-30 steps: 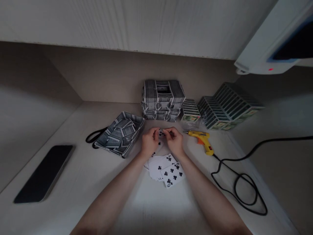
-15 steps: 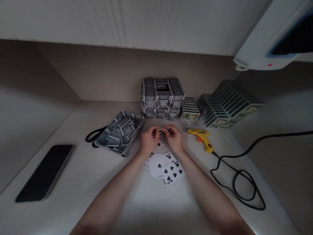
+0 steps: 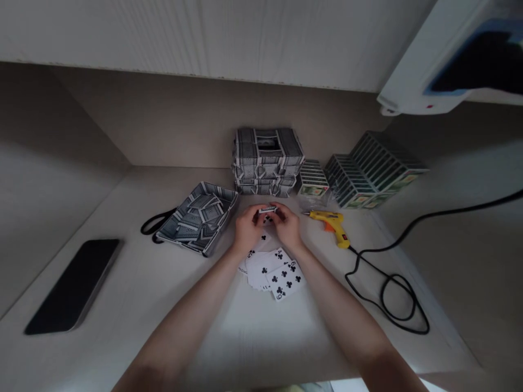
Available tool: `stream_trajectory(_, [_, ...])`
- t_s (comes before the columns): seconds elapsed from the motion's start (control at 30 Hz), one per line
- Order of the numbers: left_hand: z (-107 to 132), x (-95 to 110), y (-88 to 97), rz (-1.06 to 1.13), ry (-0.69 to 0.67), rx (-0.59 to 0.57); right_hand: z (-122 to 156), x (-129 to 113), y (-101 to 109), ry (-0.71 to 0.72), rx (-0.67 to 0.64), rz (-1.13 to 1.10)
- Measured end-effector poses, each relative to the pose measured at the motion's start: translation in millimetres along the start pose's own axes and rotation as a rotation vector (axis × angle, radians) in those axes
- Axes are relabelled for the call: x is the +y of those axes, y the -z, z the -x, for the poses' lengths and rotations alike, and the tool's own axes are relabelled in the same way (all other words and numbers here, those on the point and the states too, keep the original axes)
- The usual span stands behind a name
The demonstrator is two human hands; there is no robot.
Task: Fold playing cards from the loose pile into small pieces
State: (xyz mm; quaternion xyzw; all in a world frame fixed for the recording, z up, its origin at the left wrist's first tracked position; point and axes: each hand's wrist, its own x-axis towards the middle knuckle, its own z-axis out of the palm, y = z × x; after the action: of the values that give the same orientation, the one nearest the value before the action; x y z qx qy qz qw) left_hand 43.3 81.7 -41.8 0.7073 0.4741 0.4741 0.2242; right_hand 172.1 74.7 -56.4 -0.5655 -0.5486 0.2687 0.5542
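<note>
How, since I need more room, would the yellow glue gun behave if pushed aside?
The glue gun lies on its side, so it probably slides rather than rolls. Its looped black cord would likely drag behind. It looks rigid, probably light.

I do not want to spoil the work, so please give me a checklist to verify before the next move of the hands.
1. Grip: left hand and right hand both pinch the held card: ok.
2. Glue gun lies beside the right hand, untouched, apparently in reach: ok.
3. Glue gun heated: cannot tell.
4. Cable loops right of the forearm, apart from the hands: ok.
5. Club cards lie loose between the wrists, easily brushed: not ok.
</note>
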Motion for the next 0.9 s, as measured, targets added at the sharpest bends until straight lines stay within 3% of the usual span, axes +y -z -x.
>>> stream_trajectory(0.17, [-0.2, 0.2, 0.6, 0.023, 0.0, 0.031, -0.2, -1.1, -2.4, -0.071, 0.008, -0.078])
stream_trajectory(0.33, [-1.4, -1.9, 0.4, 0.036, 0.091, 0.111, -4.7, -14.2, 3.1, -0.294, -0.023, -0.423])
stream_trajectory(0.47, [-3.0, -2.0, 1.5, 0.064, 0.149, 0.148, -6.7, -22.8, 10.0, -0.456, -0.213, -0.734])
stream_trajectory(0.63, [-2.6, -2.2, 3.1, 0.098, 0.153, 0.148, -5.4, -25.6, 13.2, -0.605, -0.437, -0.924])
stream_trajectory(0.77, [-2.4, -3.4, 2.4, 0.05, 0.096, 0.134, -5.3, -27.1, 13.4, -0.674, -0.517, -0.955])
stream_trajectory(0.9, [-2.7, -2.9, 1.3, 0.045, 0.001, 0.078, -4.3, -30.1, 11.4, -0.663, -0.511, -0.937])
